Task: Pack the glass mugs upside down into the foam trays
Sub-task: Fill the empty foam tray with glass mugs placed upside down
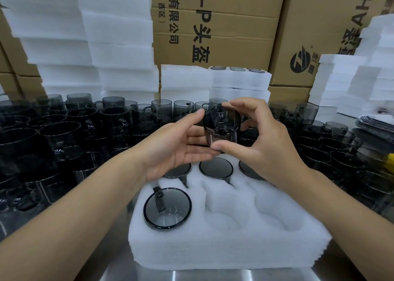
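Note:
A smoky grey glass mug (pixel 221 129) hangs in the air above the white foam tray (pixel 226 246). My right hand (pixel 262 148) pinches it between thumb and fingers. The straight fingers of my left hand (pixel 181 150) touch its left side and base. The tray's far row holds three mugs upside down, the middle one (pixel 215 167) in plain sight, the outer two partly hidden under my hands. Another upturned mug (pixel 167 208) sits in the near left pocket. The near middle pocket (pixel 223 208) and near right pocket (pixel 275 208) hold nothing.
Several loose grey mugs crowd the table at the left (pixel 55 135) and right (pixel 332 148) and behind my hands. Stacks of white foam trays (pixel 119 46) and cardboard boxes (pixel 217 24) rise at the back. A packed tray stack (pixel 241 80) stands behind. Metal table edge (pixel 191 275) is nearest.

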Motion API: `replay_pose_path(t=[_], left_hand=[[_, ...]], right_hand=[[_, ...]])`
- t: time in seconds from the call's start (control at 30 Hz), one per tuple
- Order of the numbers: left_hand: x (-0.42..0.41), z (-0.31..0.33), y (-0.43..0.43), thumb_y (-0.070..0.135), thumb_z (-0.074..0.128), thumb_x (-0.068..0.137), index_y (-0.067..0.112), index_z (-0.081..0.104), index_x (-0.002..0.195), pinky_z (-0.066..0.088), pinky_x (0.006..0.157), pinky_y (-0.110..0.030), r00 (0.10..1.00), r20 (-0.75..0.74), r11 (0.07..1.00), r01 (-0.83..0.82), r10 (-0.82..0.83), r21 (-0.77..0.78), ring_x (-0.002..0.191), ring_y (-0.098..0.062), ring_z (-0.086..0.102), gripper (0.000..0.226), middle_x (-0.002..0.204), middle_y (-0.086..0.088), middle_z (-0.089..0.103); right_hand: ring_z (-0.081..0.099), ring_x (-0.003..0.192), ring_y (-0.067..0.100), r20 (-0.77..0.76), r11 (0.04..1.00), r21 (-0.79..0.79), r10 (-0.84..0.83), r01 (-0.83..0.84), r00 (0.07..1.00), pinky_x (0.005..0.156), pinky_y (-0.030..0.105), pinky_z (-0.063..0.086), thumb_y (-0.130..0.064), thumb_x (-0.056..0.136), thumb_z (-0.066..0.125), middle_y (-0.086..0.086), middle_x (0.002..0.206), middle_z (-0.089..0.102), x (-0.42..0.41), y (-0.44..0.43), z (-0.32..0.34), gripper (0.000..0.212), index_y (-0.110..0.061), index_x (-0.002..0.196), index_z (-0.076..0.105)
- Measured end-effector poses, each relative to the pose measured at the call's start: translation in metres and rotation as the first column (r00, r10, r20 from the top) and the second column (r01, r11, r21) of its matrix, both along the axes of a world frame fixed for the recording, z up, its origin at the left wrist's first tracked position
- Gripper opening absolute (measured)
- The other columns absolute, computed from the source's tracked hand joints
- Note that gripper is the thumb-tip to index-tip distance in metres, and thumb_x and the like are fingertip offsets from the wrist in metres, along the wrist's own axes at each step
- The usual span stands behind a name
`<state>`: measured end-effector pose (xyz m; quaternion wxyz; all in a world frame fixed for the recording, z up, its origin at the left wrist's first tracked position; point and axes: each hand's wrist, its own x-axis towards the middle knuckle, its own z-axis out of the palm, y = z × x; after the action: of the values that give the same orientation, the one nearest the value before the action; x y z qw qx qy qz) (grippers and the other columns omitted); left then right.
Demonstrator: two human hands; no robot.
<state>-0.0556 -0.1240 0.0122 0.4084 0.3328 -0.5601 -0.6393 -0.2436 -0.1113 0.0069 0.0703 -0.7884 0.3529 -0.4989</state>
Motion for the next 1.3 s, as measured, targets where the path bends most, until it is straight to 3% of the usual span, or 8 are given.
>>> replay_pose_path(t=[0.27,0.53,0.67,0.87,1.0,1.07,1.17,1.3], left_hand=[[0.001,0.0,0.0,0.039,0.05,0.081,0.0,0.063,0.112,0.057,0.063,-0.025,0.996,-0.081,0.997,0.043,-0.038,0.061,0.078,-0.021,0.07,0.051,0.105,-0.019,0.07],[0.002,0.0,-0.001,0.021,0.039,0.098,-0.003,0.054,0.126,0.06,0.074,-0.035,0.978,-0.21,0.989,0.02,0.011,0.145,0.103,-0.035,0.066,0.04,0.124,-0.026,0.061],[0.003,-0.001,-0.002,0.019,0.055,0.082,0.006,0.068,0.109,0.059,0.073,-0.032,0.981,-0.195,0.998,-0.004,0.018,0.068,0.092,-0.033,0.07,0.032,0.105,-0.018,0.068],[0.001,-0.001,0.001,0.029,0.061,0.074,0.016,0.07,0.102,0.057,0.072,-0.027,0.997,-0.06,0.996,0.044,-0.048,-0.074,0.084,-0.024,0.072,0.032,0.1,-0.01,0.073],[-0.002,-0.002,0.0,0.025,0.058,0.084,0.009,0.062,0.117,0.057,0.078,-0.028,0.999,0.026,0.978,-0.025,0.031,-0.206,0.094,-0.023,0.071,0.037,0.106,-0.013,0.072],[-0.001,0.0,0.0,0.025,0.059,0.089,0.016,0.061,0.118,0.056,0.078,-0.028,0.979,0.159,0.955,-0.075,0.125,-0.285,0.095,-0.018,0.07,0.031,0.106,-0.007,0.072],[0.006,0.002,0.0,0.041,0.048,0.08,0.025,0.06,0.12,0.05,0.088,-0.033,0.899,0.389,0.911,-0.024,0.199,-0.411,0.105,-0.01,0.064,0.045,0.11,0.005,0.071],[0.013,0.006,0.008,0.05,0.034,0.085,0.017,0.064,0.117,0.037,0.109,-0.036,0.844,0.53,0.888,0.185,0.076,-0.421,0.116,-0.006,0.058,0.054,0.119,0.006,0.067]], right_hand=[[0.049,0.124,0.001,-0.049,0.997,-0.055,0.054,-0.057,0.997,0.09,0.014,0.041,-0.04,0.065,0.084,-0.021,0.129,0.055,0.0,0.004,0.001,0.068,-0.048,0.116,0.039],[0.047,0.116,0.011,-0.201,0.991,-0.135,-0.008,-0.02,0.98,0.098,0.023,0.039,-0.021,0.07,0.08,-0.028,0.126,0.05,-0.002,0.002,-0.002,0.073,-0.032,0.131,0.041],[0.044,0.112,0.008,-0.316,0.972,-0.236,-0.068,-0.009,0.946,0.098,0.019,0.032,-0.019,0.072,0.072,-0.015,0.128,0.048,-0.001,-0.001,-0.001,0.061,-0.014,0.13,0.052],[0.049,0.108,0.011,-0.247,0.982,-0.187,-0.079,0.033,0.966,0.095,0.013,0.034,-0.034,0.071,0.078,-0.02,0.117,0.053,-0.004,0.001,0.004,0.058,-0.023,0.124,0.056],[0.058,0.094,0.003,-0.046,0.989,0.122,0.086,-0.08,0.995,0.083,0.02,0.047,-0.044,0.065,0.077,-0.022,0.107,0.062,-0.009,0.002,0.013,0.052,-0.046,0.112,0.053],[0.055,0.078,0.009,0.067,0.914,0.316,0.247,-0.255,0.967,0.074,0.029,0.05,-0.044,0.061,0.076,-0.018,0.099,0.064,-0.012,0.002,0.017,0.049,-0.043,0.107,0.06],[0.047,0.076,0.017,0.105,0.748,0.476,0.474,-0.462,0.874,0.069,0.022,0.046,-0.034,0.062,0.076,-0.014,0.093,0.06,-0.017,0.004,0.02,0.047,-0.043,0.107,0.065],[0.043,0.08,0.025,0.046,0.62,0.584,0.619,-0.523,0.784,0.071,0.031,0.043,-0.029,0.062,0.078,-0.006,0.099,0.056,-0.017,0.009,0.021,0.056,-0.036,0.114,0.06]])
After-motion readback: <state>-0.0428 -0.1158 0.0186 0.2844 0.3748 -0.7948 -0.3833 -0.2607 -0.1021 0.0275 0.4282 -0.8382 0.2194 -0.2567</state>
